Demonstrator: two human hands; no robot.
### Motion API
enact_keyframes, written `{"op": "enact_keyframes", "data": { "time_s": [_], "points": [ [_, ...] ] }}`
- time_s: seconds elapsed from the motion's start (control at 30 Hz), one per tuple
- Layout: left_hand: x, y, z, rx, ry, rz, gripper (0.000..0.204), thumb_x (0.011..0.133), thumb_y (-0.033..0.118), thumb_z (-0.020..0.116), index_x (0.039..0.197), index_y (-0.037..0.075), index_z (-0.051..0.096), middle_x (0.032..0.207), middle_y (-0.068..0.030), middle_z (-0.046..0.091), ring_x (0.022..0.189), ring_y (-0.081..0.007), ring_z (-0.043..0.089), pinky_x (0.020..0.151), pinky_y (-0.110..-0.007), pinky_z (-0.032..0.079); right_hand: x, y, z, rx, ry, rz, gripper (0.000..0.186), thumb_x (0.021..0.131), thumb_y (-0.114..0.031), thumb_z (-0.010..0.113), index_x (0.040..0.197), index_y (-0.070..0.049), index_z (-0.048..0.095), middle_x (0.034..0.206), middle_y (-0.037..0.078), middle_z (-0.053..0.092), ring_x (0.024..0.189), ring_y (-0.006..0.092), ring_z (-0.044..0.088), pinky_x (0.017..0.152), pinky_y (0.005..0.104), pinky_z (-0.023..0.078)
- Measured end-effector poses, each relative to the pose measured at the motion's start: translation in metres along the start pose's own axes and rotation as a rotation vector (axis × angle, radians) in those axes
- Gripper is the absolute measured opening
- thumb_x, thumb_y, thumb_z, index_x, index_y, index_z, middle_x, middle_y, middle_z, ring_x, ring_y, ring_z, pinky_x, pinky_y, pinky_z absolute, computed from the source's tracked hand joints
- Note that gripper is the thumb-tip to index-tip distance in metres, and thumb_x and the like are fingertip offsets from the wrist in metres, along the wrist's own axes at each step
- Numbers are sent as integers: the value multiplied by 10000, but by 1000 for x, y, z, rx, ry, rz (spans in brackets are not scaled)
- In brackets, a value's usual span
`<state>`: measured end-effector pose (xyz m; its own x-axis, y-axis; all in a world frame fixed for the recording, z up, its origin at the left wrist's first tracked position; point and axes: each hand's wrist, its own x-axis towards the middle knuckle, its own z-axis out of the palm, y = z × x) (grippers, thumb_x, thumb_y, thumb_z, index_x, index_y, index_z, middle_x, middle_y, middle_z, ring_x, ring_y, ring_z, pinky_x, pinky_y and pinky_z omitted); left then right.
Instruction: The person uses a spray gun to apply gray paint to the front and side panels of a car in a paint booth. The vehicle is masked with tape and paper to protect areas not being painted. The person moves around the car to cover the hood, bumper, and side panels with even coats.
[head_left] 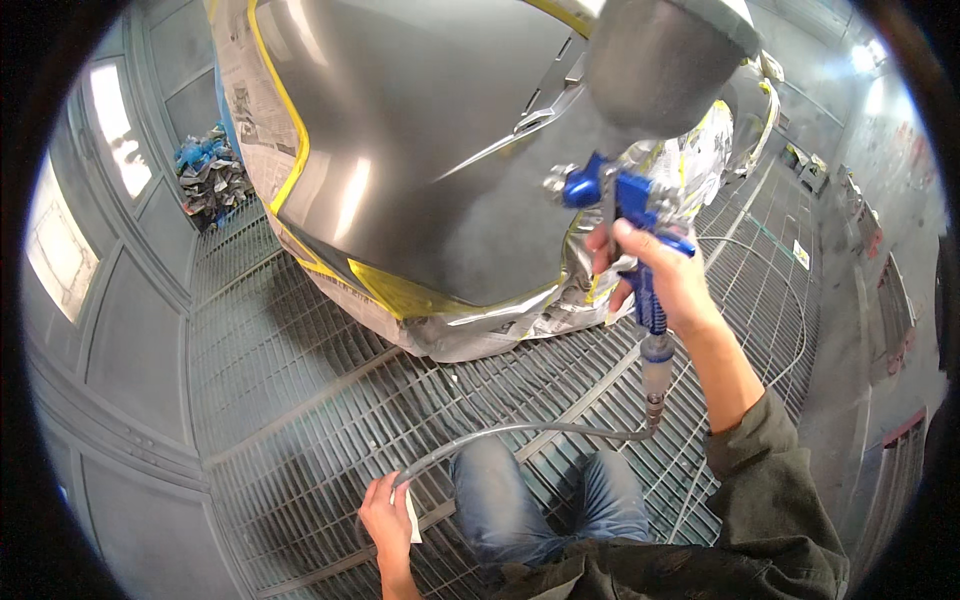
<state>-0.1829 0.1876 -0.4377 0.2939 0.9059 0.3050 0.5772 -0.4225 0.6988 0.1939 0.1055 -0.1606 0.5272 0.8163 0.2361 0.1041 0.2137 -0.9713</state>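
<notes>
My right hand (672,275) is wrapped round the handle of a blue spray gun (640,190), fingers at its trigger. A large grey paint cup (665,70) sits on top of the gun. From the gun's base a grey air hose (540,427) bends down and runs left to my left hand (385,520), whose fingers close round it. A small white piece (413,517) shows by that palm; its kind is unclear. Ahead of the gun is a dark grey car body panel (430,130), with a pale haze over its lower right part.
Masking paper (262,110) and yellow tape (300,150) edge the panel. Underfoot lies a metal floor grating (300,430). More hose (800,300) trails across it at right. A heap of crumpled paper and plastic (212,175) lies by the left wall with windows.
</notes>
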Motion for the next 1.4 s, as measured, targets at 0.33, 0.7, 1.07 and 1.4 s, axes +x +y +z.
{"op": "enact_keyframes", "data": {
  "time_s": [0.33, 0.7, 1.07, 1.4],
  "points": [
    [9, 4, 9, 53, 18, 29, 216, 870, 129, 733, 1053, 18, 709, 980, -187, 695, 880, -396, 676, 769, -421, 539, -3, 1, -33, -109, 319, -171, 329, 943, -296, 637, 1085, -1, 670, 938, 105, 687, 829, 159, 660, 491, 280, 559],
    [-24, -2, -22, 196, -69, 31, 212, 831, 85, 759, 1035, 53, 711, 980, -148, 694, 822, -364, 681, 698, -413, 536, -110, 121, -43, 228, 117, 73, 405, 890, -231, 652, 1192, 32, 589, 1088, 157, 658, 968, 261, 668, 585, 359, 614],
    [-32, 2, -30, 378, -83, 46, 206, 829, 64, 736, 1035, 57, 725, 994, -147, 703, 862, -365, 686, 747, -421, 546, -158, 232, -54, 447, 165, 183, 412, 897, -213, 636, 1218, 37, 574, 1131, 160, 643, 998, 256, 663, 606, 350, 622],
    [-64, -25, -34, 469, -94, -15, 217, 818, 88, 749, 1029, 44, 729, 990, -158, 707, 876, -377, 682, 761, -417, 545, -173, 282, -32, 343, 342, 199, 398, 910, -140, 706, 1253, 12, 574, 1000, 83, 657, 780, 151, 650, 577, 305, 602]
  ]
}}
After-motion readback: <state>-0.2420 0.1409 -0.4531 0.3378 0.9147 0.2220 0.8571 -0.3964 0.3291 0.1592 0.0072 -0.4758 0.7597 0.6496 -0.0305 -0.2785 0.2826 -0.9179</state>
